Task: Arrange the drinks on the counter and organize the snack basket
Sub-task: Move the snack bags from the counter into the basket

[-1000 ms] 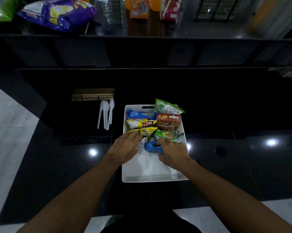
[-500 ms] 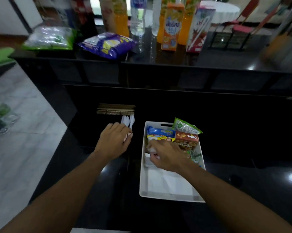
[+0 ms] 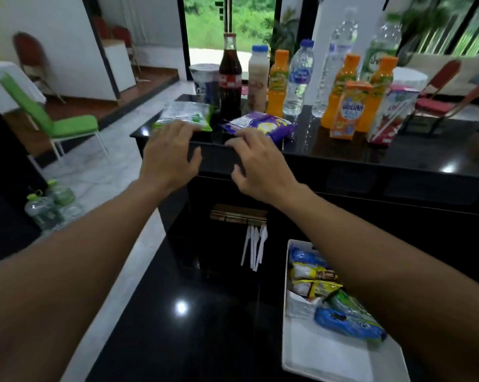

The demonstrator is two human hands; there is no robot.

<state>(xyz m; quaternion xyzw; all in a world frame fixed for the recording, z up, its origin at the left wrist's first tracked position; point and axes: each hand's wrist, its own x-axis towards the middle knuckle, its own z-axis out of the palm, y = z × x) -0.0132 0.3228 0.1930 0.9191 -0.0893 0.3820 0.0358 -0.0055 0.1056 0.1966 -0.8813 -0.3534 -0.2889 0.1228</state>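
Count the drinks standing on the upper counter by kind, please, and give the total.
Orange juice bottles: 3
Clear water bottles: 3
Cartons: 2
Cola bottle: 1
Milky white bottle: 1
Cup: 1
Total: 11

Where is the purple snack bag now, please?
Head view, centre: the purple plastic snack bag lies on the upper black counter, right of the green bag.
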